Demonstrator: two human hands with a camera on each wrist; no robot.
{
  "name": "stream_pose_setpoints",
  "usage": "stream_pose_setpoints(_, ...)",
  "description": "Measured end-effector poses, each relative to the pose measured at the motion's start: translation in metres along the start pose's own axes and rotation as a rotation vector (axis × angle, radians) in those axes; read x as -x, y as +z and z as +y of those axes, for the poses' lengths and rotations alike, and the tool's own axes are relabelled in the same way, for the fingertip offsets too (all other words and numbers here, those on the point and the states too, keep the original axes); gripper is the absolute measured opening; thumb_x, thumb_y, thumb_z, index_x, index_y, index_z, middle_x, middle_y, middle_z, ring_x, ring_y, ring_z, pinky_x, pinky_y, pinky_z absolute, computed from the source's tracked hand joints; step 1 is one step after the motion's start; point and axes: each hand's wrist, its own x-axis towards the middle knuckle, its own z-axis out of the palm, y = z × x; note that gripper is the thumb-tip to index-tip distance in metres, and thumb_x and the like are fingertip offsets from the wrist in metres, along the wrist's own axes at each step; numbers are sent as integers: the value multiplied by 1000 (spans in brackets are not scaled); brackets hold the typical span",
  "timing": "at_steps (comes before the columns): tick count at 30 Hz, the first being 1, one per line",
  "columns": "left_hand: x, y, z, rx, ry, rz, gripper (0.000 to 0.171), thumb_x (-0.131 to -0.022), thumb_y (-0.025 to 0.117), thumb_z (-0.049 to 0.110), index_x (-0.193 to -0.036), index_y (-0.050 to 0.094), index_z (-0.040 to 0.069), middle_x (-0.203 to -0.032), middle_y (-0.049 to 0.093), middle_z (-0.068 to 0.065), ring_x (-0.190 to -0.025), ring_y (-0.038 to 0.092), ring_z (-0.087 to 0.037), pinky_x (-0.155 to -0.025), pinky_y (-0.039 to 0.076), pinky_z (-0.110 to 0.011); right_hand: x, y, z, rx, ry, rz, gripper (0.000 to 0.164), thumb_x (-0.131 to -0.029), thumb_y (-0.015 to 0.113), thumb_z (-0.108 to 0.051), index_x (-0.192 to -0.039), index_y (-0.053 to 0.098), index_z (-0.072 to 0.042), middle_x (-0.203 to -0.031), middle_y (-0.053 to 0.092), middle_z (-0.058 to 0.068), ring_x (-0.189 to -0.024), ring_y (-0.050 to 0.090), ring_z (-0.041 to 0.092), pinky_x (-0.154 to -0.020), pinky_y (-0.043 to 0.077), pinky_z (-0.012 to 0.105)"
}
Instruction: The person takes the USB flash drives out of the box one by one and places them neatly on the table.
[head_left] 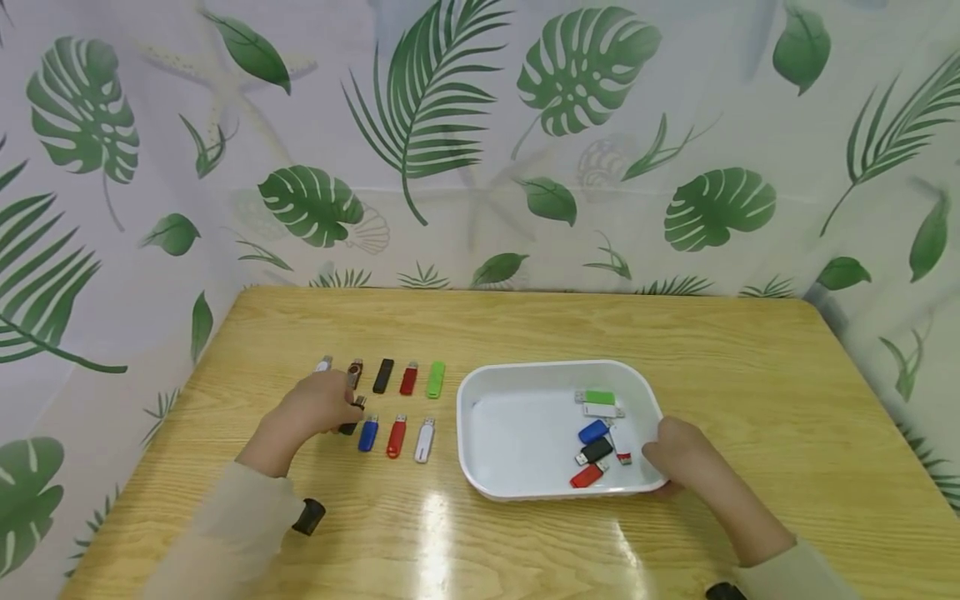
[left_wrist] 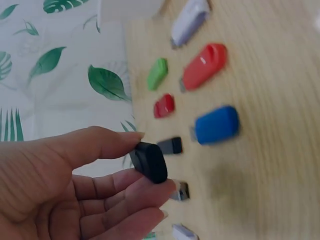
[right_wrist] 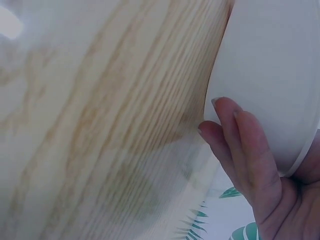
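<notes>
My left hand (head_left: 318, 402) pinches a black USB flash drive (left_wrist: 150, 162) between thumb and fingers, at the left end of the front row of drives. Beside it in that row lie a blue drive (head_left: 368, 433), a red drive (head_left: 397, 437) and a white drive (head_left: 424, 441). Over at the right, my right hand (head_left: 686, 454) grips the near right corner of a white plastic tray (head_left: 517, 433). Its thumb is at the rim, and the fingers (right_wrist: 255, 145) lie against the outer wall. Several drives, among them a green one (head_left: 600, 397), lie in the tray's right half.
A back row holds a green drive (head_left: 436, 380), a dark red drive (head_left: 408, 378), a black drive (head_left: 383, 376), a swivel-cover drive (head_left: 355, 372) and a whitish drive (head_left: 324, 363) partly behind my left hand. A leaf-patterned cloth (head_left: 465, 167) stands behind the wooden table (head_left: 525, 329).
</notes>
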Motion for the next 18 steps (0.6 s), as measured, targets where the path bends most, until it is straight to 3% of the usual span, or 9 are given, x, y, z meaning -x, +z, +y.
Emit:
stream_pose_setpoints(4, 3, 2, -13, -9, -37, -3, 37, -84, 67, 16, -51, 50, 11, -45, 49, 0, -42, 40, -10, -46, 31, -24, 0, 0, 1, 16, -9, 8, 29, -90, 44, -1, -104, 44, 23, -84, 53, 24, -59, 60, 21, -51, 53, 31)
stream_pose_setpoints(8, 5, 7, -20, -9, -83, -15, 24, -83, 69, 21, -65, 60, 9, -57, 56, -1, -52, 49, -12, -49, 36, -26, 0, -1, 1, 10, -6, 11, 27, -89, 44, -2, -103, 44, 22, -83, 53, 24, -60, 60, 22, -51, 53, 31)
stream_pose_setpoints(15, 4, 12, -26, 18, -121, -5, 27, -83, 69, 20, -61, 58, 9, -52, 40, 5, -48, 40, -10, -46, 31, -23, 0, 0, 2, 7, 1, 6, 28, -89, 44, -2, -104, 44, 22, -84, 53, 23, -62, 59, 22, -52, 53, 31)
stream_pose_setpoints(18, 3, 13, -28, 25, -125, -4, 27, -84, 68, 19, -61, 60, 8, -51, 41, 5, -47, 40, -9, -45, 31, -22, -1, 0, 2, 9, 4, 11, 28, -89, 44, -2, -104, 44, 22, -83, 53, 23, -62, 59, 22, -52, 53, 31)
